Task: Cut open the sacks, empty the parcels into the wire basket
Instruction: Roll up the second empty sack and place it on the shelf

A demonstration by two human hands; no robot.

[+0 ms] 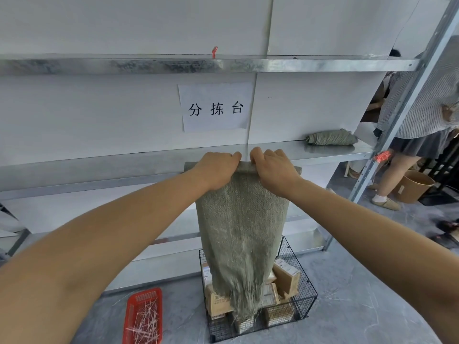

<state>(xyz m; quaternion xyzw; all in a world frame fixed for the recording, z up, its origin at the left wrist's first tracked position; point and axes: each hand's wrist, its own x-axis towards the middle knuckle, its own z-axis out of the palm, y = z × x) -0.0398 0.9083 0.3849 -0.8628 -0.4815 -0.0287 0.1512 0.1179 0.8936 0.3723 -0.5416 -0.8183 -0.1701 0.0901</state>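
Note:
A grey-green woven sack (242,234) hangs limp from the front edge of the metal shelf (99,162), its frayed open end dangling down into the black wire basket (306,289) on the floor. My left hand (217,168) and my right hand (273,168) sit side by side at the sack's rolled top edge, fingers curled over it. Several cardboard parcels (285,274) lie inside the basket, partly hidden behind the sack.
A second sack, rolled up (331,137), lies on the shelf to the right. A red plastic tray (144,316) with cut ties sits on the floor left of the basket. A person (417,115) stands at the right beyond the rack upright, near a brown bucket (413,186).

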